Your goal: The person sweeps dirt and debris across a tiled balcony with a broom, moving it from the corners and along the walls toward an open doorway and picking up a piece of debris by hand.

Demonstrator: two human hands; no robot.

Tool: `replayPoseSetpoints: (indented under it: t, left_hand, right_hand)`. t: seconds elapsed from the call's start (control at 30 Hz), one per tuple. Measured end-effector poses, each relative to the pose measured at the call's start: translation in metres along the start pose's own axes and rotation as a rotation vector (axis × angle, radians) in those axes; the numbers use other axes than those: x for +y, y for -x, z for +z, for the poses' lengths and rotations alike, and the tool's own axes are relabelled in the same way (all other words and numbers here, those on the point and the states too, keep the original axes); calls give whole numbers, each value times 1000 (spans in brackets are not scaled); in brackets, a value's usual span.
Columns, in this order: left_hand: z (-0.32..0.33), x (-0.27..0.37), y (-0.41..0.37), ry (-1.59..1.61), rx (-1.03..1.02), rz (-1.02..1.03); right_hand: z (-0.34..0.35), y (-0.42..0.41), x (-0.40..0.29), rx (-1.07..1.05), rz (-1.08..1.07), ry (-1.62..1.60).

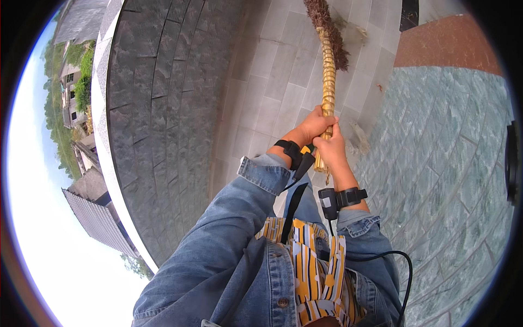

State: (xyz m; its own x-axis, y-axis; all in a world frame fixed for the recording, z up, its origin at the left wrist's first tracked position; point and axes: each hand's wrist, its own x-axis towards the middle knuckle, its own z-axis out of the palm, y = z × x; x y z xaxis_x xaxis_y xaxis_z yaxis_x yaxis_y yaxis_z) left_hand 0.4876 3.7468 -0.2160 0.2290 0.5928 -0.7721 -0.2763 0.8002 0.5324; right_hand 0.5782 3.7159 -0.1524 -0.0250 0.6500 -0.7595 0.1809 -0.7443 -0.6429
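Note:
A straw broom with a bound yellow handle (328,81) reaches away from me over the floor. Its reddish-brown bristle head (322,18) lies at the top of the view, partly cut off by the frame edge. Both hands grip the lower handle close together. My left hand (316,123) wraps it slightly farther up, and my right hand (331,148) holds it just below, near the cut butt end. Each wrist wears a black strap with a small device.
Grey floor tiles (282,73) run between a dark slate-tiled wall (163,102) on the left and a greenish stone-tiled wall (441,163) on the right. Pale debris (359,138) lies right of my hands. A black cable (410,269) loops by my right side.

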Motion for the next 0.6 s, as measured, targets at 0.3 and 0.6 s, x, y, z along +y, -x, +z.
replayPoseSetpoints:
  t: [0.3,0.6]
  left_hand:
    - [-19,-66,121,-134,471,-98]
    - [-143,-64,119,144,634,-459]
  right_hand:
    - [-2,82,45,-607,413,-449]
    - [116,6,60,-851,910,-443]
